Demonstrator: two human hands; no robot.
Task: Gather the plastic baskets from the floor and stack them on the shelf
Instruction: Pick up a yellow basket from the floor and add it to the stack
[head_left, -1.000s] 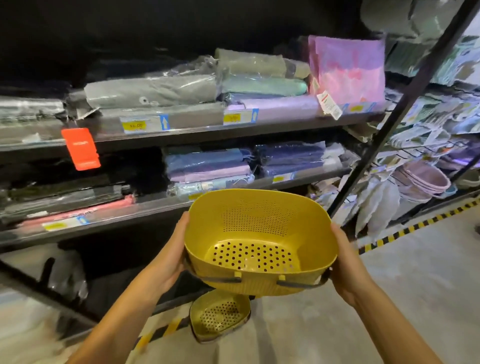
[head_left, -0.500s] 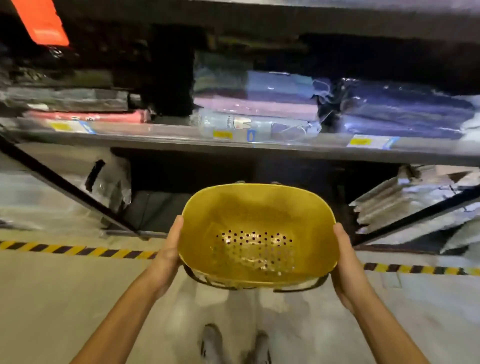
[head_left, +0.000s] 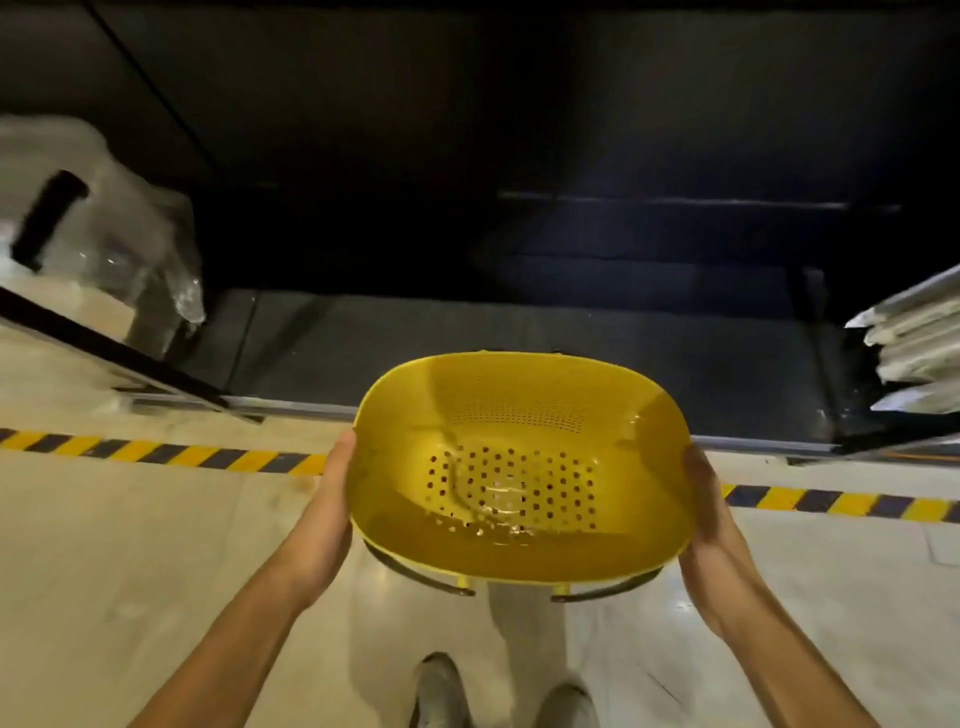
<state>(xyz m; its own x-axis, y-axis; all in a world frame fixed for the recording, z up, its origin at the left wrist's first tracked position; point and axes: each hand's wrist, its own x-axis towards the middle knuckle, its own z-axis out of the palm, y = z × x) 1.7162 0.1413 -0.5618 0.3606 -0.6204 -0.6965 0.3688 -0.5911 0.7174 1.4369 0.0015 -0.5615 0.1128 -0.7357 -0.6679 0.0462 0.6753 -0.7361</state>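
I hold a yellow plastic basket (head_left: 519, 467) with a perforated bottom and dark handles under its near rim. My left hand (head_left: 332, 514) presses its left side and my right hand (head_left: 709, 525) presses its right side. The basket is upright in the air, above the floor, just in front of the dark bottom shelf (head_left: 519, 343) of the rack. Through the holes in its bottom something pale shows below, but I cannot tell what. No other basket is in view.
A yellow-and-black hazard stripe (head_left: 156, 454) runs along the floor before the shelf. Clear plastic wrapping with a black handle (head_left: 104, 239) sits at the left. White packaged goods (head_left: 919, 353) lie at the right. A black diagonal rack brace (head_left: 104, 353) crosses left. My shoes (head_left: 498, 696) show below.
The view has tilted down from the upper shelves to the bottom shelf and floor. The basket stays in both hands and is now lower, close to the bottom shelf's front edge.
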